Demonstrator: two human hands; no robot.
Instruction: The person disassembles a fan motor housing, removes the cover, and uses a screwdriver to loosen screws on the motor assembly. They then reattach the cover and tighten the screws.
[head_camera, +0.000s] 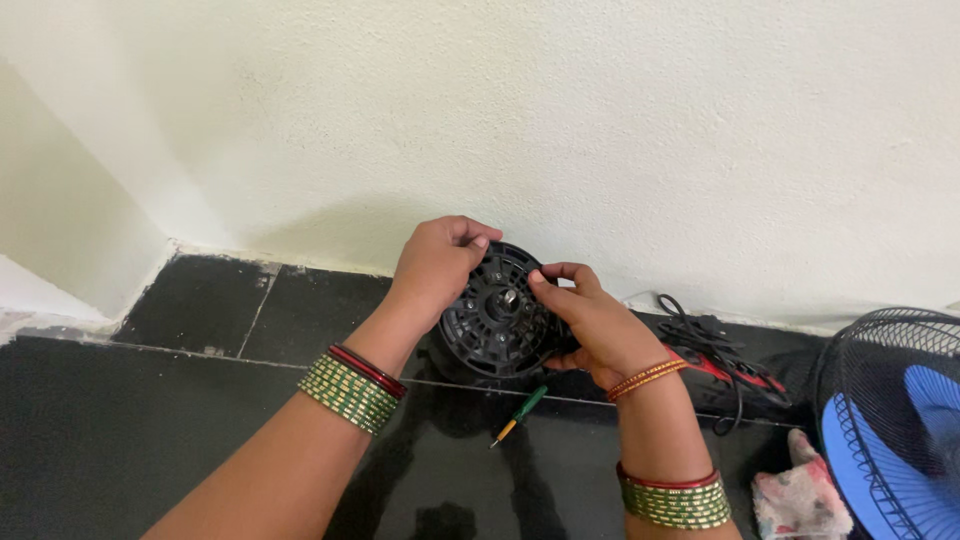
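— Both hands gripped the black fan motor housing (497, 318), held just above the dark floor (150, 440) near the wall (600, 120): left hand (438, 262) over its top rim, right hand (590, 322) pinching the right edge.

— It looked rigid, fairly heavy plastic, best held by the rim. Its ribbed face and central shaft, the short axis, pointed toward the person; a green screwdriver (520, 414) lay below.

Both hands raised together, forearms converging; left hand (437, 265) fingers curled over, right hand (590, 318) fingertips pinching.
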